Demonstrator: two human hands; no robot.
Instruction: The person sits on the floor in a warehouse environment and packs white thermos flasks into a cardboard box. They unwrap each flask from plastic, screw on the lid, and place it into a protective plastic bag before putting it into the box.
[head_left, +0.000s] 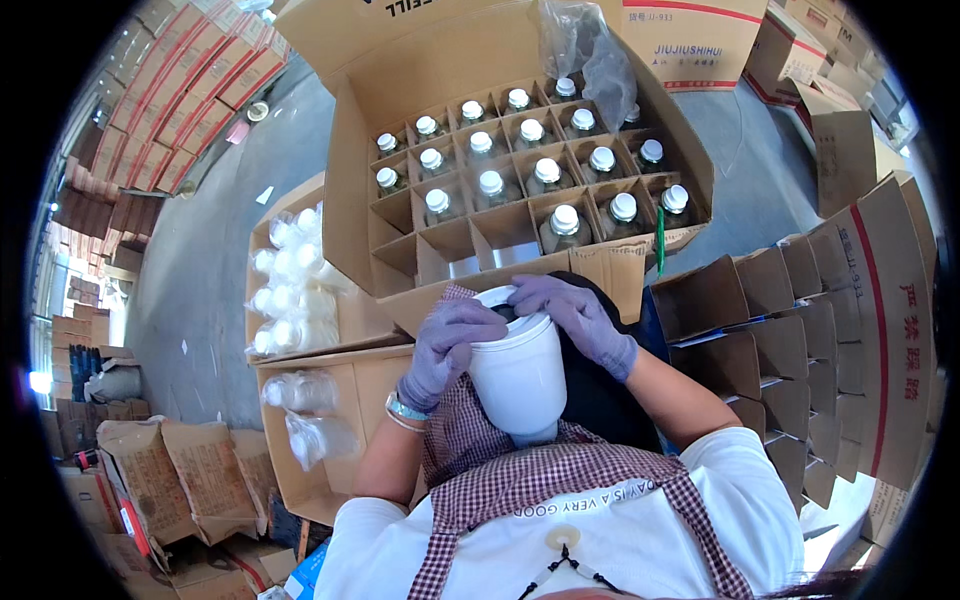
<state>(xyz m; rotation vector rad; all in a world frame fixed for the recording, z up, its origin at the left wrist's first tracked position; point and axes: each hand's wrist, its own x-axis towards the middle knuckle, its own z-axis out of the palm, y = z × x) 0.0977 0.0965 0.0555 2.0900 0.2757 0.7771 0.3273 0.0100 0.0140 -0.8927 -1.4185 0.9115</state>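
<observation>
Both hands wear purple-grey gloves. My left hand (459, 337) grips the rim of a white container (519, 379) with a narrow lower end, held upside down or upright, which I cannot tell, close to the checked apron (555, 472). My right hand (574, 307) lies on the other side of the same rim, its fingers curled over a white ring (496, 296) with a dark opening. Just beyond the hands stands a divided cardboard box (360, 202) with several white-capped clear bottles (564, 221) in its compartments; a few front-left compartments hold no bottle.
At the left, open cardboard boxes (382, 360) hold plastic-wrapped items (289, 281). A clear plastic bag (581, 45) hangs over the bottle box's far side. More cardboard dividers (705, 300) stand at the right. Stacked cartons (195, 82) and filled sacks (169, 480) lie farther out.
</observation>
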